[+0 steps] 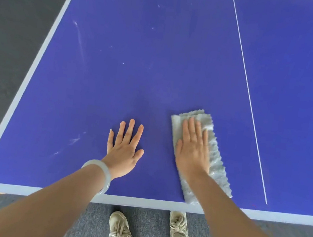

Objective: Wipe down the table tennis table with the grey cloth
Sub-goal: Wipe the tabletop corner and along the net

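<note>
With the left hand (125, 150) flat and bracing on the table tennis table (159, 59), the right hand (193, 149) pressed flat-fingered on the grey cloth (215, 162) near the table's end line, mid-wipe; smudges farther up the table probably required the next stroke.

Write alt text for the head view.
The right hand presses a grey cloth flat on a blue table tennis table; the left hand rests flat beside it. White smudges mark the table's left part.
</note>
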Tool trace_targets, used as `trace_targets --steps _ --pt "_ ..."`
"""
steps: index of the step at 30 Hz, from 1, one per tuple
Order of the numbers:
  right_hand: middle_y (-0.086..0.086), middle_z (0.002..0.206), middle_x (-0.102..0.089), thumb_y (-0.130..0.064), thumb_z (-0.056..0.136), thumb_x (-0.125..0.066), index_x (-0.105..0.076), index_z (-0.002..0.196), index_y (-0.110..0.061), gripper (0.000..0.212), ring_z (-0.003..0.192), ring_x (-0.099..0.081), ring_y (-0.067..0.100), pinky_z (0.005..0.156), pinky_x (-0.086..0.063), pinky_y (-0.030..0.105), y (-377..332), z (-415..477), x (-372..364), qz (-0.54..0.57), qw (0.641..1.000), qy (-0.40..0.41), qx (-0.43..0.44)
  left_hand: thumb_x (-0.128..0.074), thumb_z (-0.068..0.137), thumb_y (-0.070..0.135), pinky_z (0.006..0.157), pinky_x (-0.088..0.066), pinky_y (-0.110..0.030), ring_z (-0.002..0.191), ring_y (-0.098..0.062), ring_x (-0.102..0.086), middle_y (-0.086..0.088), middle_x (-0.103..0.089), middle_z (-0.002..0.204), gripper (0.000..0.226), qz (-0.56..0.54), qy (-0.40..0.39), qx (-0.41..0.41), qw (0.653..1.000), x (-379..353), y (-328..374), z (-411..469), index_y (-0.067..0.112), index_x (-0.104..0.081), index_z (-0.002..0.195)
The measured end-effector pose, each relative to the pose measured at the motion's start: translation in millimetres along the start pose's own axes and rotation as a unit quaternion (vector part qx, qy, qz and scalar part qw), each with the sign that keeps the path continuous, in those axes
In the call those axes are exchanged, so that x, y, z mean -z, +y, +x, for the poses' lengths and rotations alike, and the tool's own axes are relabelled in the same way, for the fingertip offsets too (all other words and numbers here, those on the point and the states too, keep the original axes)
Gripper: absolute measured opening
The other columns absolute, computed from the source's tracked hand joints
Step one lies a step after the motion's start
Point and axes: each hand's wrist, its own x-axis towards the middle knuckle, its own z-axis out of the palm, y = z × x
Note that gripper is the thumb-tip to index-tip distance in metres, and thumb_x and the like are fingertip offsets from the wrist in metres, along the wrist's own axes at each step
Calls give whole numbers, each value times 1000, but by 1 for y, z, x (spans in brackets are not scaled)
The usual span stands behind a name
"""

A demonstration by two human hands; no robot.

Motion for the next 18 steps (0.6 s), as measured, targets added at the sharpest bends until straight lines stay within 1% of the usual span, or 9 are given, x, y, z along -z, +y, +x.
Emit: trace_targets --steps 3,5,6,7,9,11,13,16,18 --pt "1 167 5 -31 103 -15 1 159 -16 60 153 12 19 125 6 41 -11 -34 -3 -23 975 -54 216 -25 105 47 121 6 -49 150 -23 22 4 31 160 68 48 14 -33 998 10 -14 -1 35 23 152" --pt "11 166 -10 -21 103 -19 -8 159 -9 58 153 -6 31 122 -6 48 31 -9 9 -53 963 -31 263 -25 102 54 120 6 -53 150 -21 23 6 36 157 69 81 16 -47 995 17 -31 -2 43 25 149" --pt "18 163 -17 -15 102 -20 -12 157 -5 57 151 -14 37 120 -12 51 55 8 16 -81 970 0 227 -24 100 59 120 7 -55 149 -22 26 7 40 154 70 84 8 -46 995 19 -38 -1 47 29 146" --pt "17 163 -18 -15 102 -17 -11 156 -5 56 151 -15 36 121 -12 51 80 25 25 -84 987 2 135 -23 99 63 119 10 -56 147 -23 30 8 44 152 71 74 -3 -42 996 19 -43 0 50 32 142" --pt "5 167 -10 -25 104 -18 -10 159 -14 57 154 -4 23 124 -2 44 109 43 37 -25 998 5 -64 -23 98 64 116 16 -58 142 -23 39 8 48 150 71 42 -19 -40 998 14 -46 4 54 36 137" --pt "0 167 -3 -30 104 -19 -7 160 -18 58 154 3 20 124 2 44 84 42 30 15 988 28 -148 -23 99 61 112 22 -58 137 -22 46 10 51 146 70 23 -25 -41 999 10 -45 8 55 38 135" --pt "2 167 0 -30 104 -17 -4 160 -16 59 154 4 23 124 2 46 24 18 9 25 988 44 -147 -21 101 56 111 24 -57 132 -19 51 11 56 142 68 23 -32 -44 998 9 -47 9 56 40 132" --pt "6 166 -2 -28 103 -22 -5 159 -14 60 154 2 26 124 2 48 -74 -39 -24 22 998 43 -47 -22 104 46 113 24 -58 126 -17 55 12 55 141 68 19 -42 -43 998 14 -48 9 56 41 128" --pt "6 166 -1 -31 101 -15 -5 159 -14 61 154 3 25 123 4 46 -106 -62 -31 21 1000 12 17 -25 105 42 113 24 -58 127 -17 53 10 51 146 71 17 -47 -41 998 18 -47 7 55 41 128"
